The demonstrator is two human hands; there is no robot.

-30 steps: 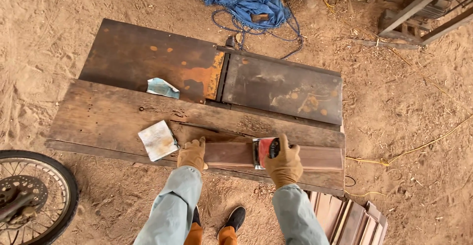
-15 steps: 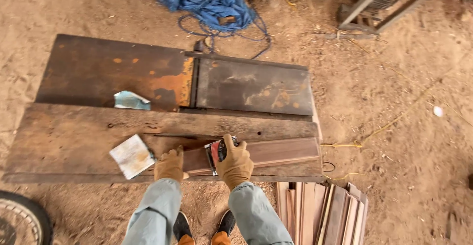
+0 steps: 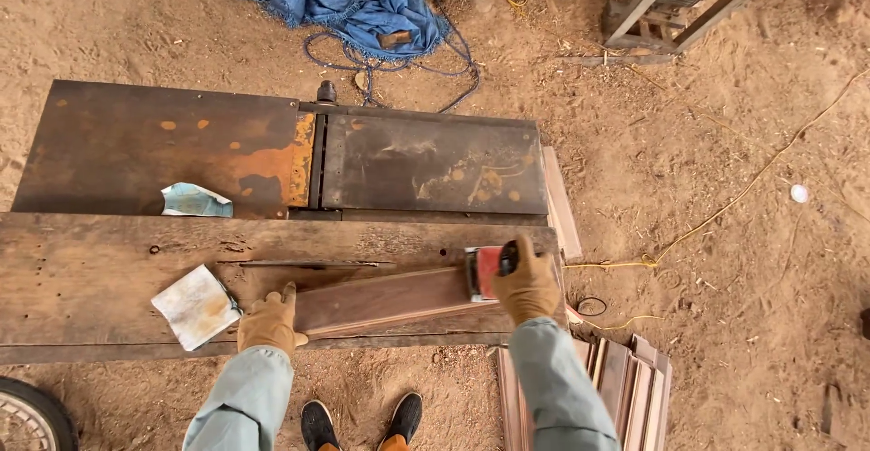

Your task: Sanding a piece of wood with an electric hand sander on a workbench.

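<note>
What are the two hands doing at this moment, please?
Left hand: pressed on the end of the wooden board.
Right hand: closed around the red sander.

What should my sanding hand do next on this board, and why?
Probably draw the sander back toward the left hand. The right hand has it at the far right end of the reddish board, so the rest of the board lies leftward, while the left hand pins the other end.

Weathered wooden plank bench (image 3: 109, 270) carries a reddish board (image 3: 381, 301), a worn sandpaper sheet (image 3: 195, 306) near its left end, and a red sander (image 3: 485, 271) on the board. Behind, touching, a rusty metal table (image 3: 181, 143) with crumpled blue paper (image 3: 193, 201).
</note>
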